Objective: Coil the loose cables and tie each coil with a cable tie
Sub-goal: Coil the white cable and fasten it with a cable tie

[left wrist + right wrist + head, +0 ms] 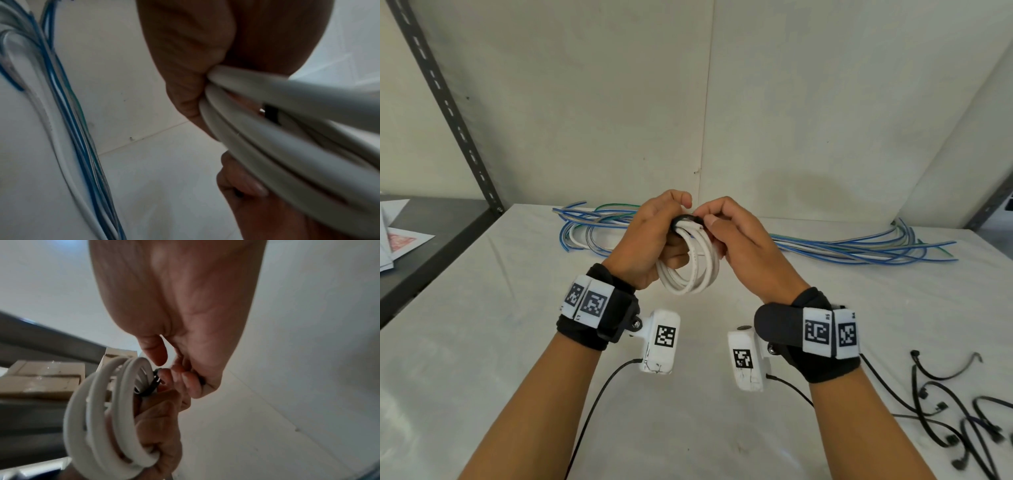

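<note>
A white cable coil [695, 270] hangs in the air above the table's middle, gripped by my left hand [654, 240] with fingers curled through its loops. A black cable tie [686, 218] wraps round the top of the coil. My right hand [726, 226] pinches the tie's end with curled fingers. The right wrist view shows the coil [115, 410], the black tie [151, 386] and my right fingertips [185, 379] closed on it. In the left wrist view the white coil [277, 138] runs out of my left palm, with a bit of black tie [271, 113] between strands.
Loose blue, green and white cables [859, 246] lie along the table's back edge. Spare black cable ties [962, 421] lie at the front right. A white cloth covers the table [500, 342]. A dark metal shelf [431, 246] with papers stands at the left.
</note>
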`<state>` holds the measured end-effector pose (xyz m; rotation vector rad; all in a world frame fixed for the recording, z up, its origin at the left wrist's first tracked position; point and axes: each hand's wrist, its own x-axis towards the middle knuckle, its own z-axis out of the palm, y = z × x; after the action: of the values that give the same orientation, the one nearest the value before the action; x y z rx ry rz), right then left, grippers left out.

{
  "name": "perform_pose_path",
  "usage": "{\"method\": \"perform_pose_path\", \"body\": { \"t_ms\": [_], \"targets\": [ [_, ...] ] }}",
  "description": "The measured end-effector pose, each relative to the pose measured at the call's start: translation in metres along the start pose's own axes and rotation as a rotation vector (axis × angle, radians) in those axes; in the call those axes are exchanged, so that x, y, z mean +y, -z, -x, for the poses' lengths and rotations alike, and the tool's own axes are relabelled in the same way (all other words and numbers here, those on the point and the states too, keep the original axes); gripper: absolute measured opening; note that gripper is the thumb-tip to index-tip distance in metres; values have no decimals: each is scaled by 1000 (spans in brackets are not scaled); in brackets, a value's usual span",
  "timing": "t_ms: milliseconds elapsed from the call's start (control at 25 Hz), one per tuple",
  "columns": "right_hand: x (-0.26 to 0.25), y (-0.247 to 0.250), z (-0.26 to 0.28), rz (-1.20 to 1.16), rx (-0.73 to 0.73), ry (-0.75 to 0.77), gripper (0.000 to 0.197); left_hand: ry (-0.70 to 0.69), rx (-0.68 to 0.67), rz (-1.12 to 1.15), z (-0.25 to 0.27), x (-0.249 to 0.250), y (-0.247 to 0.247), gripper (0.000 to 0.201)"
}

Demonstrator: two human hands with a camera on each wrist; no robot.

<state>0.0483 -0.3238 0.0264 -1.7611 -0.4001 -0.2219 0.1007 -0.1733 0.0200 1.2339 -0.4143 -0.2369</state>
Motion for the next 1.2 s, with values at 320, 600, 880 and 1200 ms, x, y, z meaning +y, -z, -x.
{"method": "perform_pose_path", "body": {
  "t_ms": [320, 600, 880, 1200],
  "targets": [
    [4, -4, -3, -279, -25, -30, 14, 69, -25, 168, 5, 11, -1, 26],
    [1, 2, 0, -162, 10, 108, 15, 75, -67, 0, 2, 7, 6, 29],
    [4, 0, -2, -149, 123, 143, 20, 88, -3, -260, 0, 4, 1, 54],
    [6, -7, -4, -120, 136, 76, 10, -88, 164, -298, -1, 6, 0, 38]
  ]
}}
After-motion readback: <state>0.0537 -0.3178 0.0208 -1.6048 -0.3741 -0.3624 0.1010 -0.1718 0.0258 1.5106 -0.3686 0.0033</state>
